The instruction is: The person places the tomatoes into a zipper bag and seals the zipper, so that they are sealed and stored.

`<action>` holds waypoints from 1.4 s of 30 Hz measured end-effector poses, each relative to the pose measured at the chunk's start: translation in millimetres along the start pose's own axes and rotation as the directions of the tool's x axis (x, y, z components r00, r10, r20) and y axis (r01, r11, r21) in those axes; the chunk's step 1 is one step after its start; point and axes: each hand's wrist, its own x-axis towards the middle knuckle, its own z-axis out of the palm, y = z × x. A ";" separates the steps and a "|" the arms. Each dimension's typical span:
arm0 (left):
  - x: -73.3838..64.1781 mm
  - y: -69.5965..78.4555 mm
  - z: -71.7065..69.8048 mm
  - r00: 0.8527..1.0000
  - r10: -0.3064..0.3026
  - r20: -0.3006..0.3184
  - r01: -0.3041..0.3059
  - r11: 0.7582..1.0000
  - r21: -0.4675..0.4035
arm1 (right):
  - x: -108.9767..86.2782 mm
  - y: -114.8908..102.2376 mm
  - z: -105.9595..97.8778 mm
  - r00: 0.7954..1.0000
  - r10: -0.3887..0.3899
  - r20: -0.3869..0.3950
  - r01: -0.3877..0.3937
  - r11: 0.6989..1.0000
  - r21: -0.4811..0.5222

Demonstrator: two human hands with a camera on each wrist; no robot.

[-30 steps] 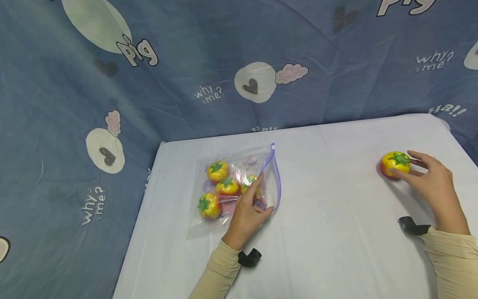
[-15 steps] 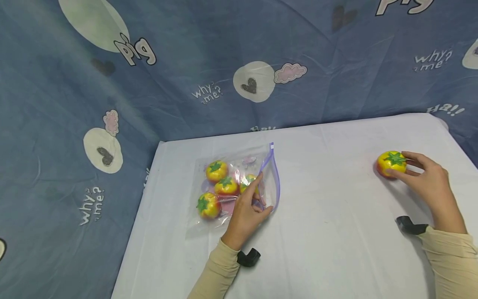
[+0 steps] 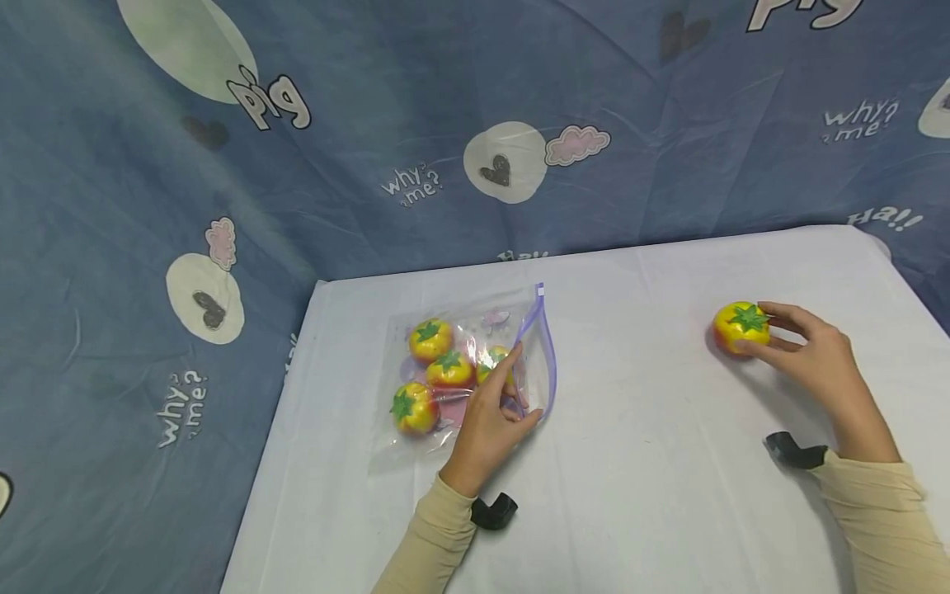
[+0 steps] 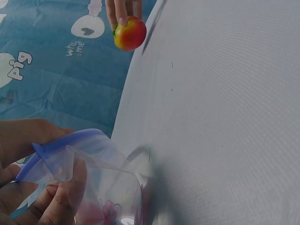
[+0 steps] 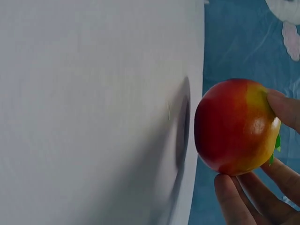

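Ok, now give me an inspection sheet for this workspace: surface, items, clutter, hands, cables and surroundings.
Surface: white-covered table, with fine dark marks.
Items: clear bag with four yellow-red fruits inside; fifth fruit outside it.
Clutter: nothing seen.
Hands: left hand holds the purple zip edge at the bag's parted mouth; right hand grips the fifth fruit above the table.
Cables: nothing seen.
Surroundings: blue printed cloth behind and left of the table.

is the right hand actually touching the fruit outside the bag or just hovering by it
Touching. The right wrist view shows the right hand holding the fruit, one fingertip against its lower edge and another digit over its upper-right side.
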 end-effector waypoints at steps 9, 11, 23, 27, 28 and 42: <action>0.1 0.6 -0.7 1.000 -0.005 -0.001 0.005 1.000 0.009 | -3.2 -14.9 17.3 0.992 -0.124 0.023 0.123 0.992 0.032; 0.2 0.7 -0.7 1.000 -0.004 -0.002 0.004 1.000 0.011 | -3.6 -17.8 21.4 0.989 -0.146 0.032 0.145 0.989 0.041; -0.1 0.3 -0.7 1.000 0.011 -0.003 -0.011 1.000 0.000 | -7.9 -35.2 45.9 0.974 -0.201 0.099 0.192 0.977 0.096; 0.0 -0.7 -0.3 1.000 0.021 -0.005 -0.021 1.000 -0.001 | -10.1 -42.1 54.9 0.965 -0.238 0.115 0.223 0.967 0.125; 0.0 -0.9 -0.3 1.000 0.023 -0.006 -0.023 1.000 -0.001 | -10.6 -43.9 57.1 0.960 -0.253 0.119 0.238 0.963 0.130; 0.5 -0.9 0.3 1.000 0.024 -0.010 -0.024 1.000 0.003 | -11.8 -61.8 81.5 0.920 -0.351 0.173 0.318 0.928 0.194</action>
